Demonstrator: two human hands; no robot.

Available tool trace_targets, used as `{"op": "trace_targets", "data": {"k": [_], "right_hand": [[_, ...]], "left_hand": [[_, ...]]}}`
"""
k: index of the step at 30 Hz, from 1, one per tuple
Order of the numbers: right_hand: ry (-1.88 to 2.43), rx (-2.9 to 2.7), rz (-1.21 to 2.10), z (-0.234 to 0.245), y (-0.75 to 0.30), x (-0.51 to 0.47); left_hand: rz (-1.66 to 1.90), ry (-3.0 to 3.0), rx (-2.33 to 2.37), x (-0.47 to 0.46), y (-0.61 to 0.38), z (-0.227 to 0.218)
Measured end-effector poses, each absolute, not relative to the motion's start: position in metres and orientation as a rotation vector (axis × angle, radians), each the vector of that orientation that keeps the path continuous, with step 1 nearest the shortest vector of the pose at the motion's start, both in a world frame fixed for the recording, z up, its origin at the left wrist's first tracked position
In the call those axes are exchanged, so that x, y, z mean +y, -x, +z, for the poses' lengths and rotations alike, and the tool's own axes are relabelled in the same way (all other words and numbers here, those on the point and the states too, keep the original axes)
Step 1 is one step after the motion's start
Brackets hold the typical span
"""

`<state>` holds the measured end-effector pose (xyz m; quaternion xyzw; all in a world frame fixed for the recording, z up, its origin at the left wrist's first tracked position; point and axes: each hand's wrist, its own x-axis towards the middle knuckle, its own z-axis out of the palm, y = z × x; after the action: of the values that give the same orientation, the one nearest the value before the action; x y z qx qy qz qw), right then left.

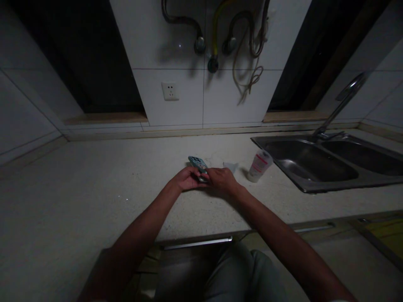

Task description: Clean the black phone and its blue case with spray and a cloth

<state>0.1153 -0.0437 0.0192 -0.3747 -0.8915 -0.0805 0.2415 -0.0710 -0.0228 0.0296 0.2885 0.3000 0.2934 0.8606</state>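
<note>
Both hands meet above the pale countertop [103, 167], holding a phone [197, 162] in a teal patterned case. Its camera end points away from me and to the left. My left hand [187, 178] is closed around the phone's left side and lower part. From the right, my right hand [222, 178] grips the lower end, its fingers bent over it and partly hidden. A small crumpled pale wrapper or tissue [231, 167] lies just beyond my right hand. Right of that, a translucent plastic cup [259, 166] with pink-red print leans slightly to the right.
A steel double sink [302, 184] with a curved faucet [340, 100] is set into the counter at right. On the tiled wall are a socket [170, 91], hanging hoses [248, 16] and a looped cord [252, 82]. A drawer handle [198, 243] runs below the counter's front edge.
</note>
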Motion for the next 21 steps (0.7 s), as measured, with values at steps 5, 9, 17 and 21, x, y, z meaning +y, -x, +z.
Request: {"op": "trace_targets", "data": {"k": [5, 9, 17, 21], "right_hand": [[1.028, -2.459, -0.284, 0.015, -0.115, -0.041], [1.021, -2.443, -0.235, 0.014, -0.116, -0.040], [1.326, -2.122, -0.241, 0.024, -0.142, -0.034], [1.371, -1.936, -0.159, 0.022, -0.144, -0.033]], "left_hand": [[0.619, -0.601, 0.652, -0.023, 0.070, 0.032], [0.624, -0.593, 0.641, -0.023, 0.069, 0.032], [0.403, -0.653, 0.684, -0.034, 0.067, 0.032], [0.465, -0.669, 0.742, -0.032, 0.065, 0.035]]}}
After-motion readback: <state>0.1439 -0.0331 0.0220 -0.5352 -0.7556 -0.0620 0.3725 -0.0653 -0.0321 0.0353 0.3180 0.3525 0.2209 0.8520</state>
